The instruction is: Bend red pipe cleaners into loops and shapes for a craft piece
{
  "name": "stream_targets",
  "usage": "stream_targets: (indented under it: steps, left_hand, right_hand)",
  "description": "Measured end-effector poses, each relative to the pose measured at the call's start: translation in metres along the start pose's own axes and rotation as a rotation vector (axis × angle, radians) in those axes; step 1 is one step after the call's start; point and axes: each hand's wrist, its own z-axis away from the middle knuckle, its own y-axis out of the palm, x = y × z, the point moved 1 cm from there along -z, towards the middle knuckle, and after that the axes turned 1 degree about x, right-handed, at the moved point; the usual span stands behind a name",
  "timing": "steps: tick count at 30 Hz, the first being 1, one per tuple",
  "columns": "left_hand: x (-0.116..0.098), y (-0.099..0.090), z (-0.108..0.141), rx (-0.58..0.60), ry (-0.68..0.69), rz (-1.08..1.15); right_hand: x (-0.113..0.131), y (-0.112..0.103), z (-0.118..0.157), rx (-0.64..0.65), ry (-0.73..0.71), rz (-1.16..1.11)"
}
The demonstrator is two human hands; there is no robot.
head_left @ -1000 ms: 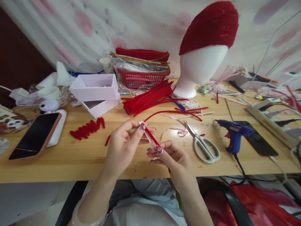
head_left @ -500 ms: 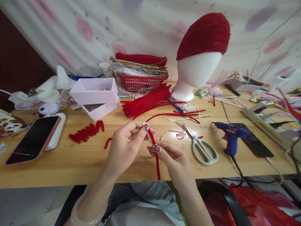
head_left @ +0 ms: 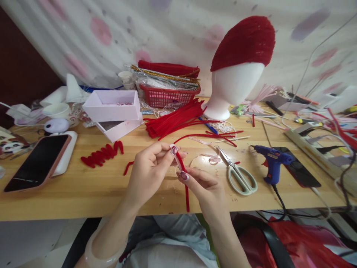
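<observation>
My left hand [head_left: 152,167] pinches the upper part of a red pipe cleaner [head_left: 187,199] together with the end of a pale measuring tape. Lower along the same strip, my right hand [head_left: 202,182] grips the pipe cleaner and tape between thumb and fingers. The pipe cleaner's free end hangs below my right hand. Scissors [head_left: 240,175] with pale green handles lie to the right of my hands. Zigzag-bent red pieces [head_left: 102,154] rest to the left. Behind my hands is a bundle of red pipe cleaners [head_left: 173,121].
A white mannequin head [head_left: 235,83] wears a red cap. Behind the bundle stands a red basket [head_left: 170,97]; pale boxes [head_left: 111,108] are left of it. A blue glue gun [head_left: 273,163] and a dark phone [head_left: 301,171] lie right; another phone [head_left: 36,162] lies left.
My right thumb has shifted slightly left and down along the pipe cleaner. The view has moved a little; both hands keep their grip.
</observation>
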Motion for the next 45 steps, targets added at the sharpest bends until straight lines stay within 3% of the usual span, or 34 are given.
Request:
stream_targets:
  steps: [8,18,30,38,45]
  left_hand:
    - [0.001,-0.003,-0.001,-0.015,-0.033,0.033]
    - [0.004,-0.004,-0.003,-0.007,-0.045,0.064]
    - [0.013,-0.006,-0.004,0.035,-0.098,0.257]
    - [0.011,-0.002,0.002,0.05,-0.063,0.193]
    - [0.011,-0.002,0.001,0.053,-0.051,0.174]
  right_hand:
    - [-0.003,0.008,0.002,-0.025,-0.134,-0.022]
    - [-0.005,0.007,0.0,-0.041,-0.15,-0.014]
    - [-0.011,-0.002,-0.001,-0.029,-0.046,-0.1]
    - [-0.01,-0.004,-0.002,-0.078,0.058,-0.138]
    - [-0.008,-0.003,-0.002,-0.09,0.064,-0.168]
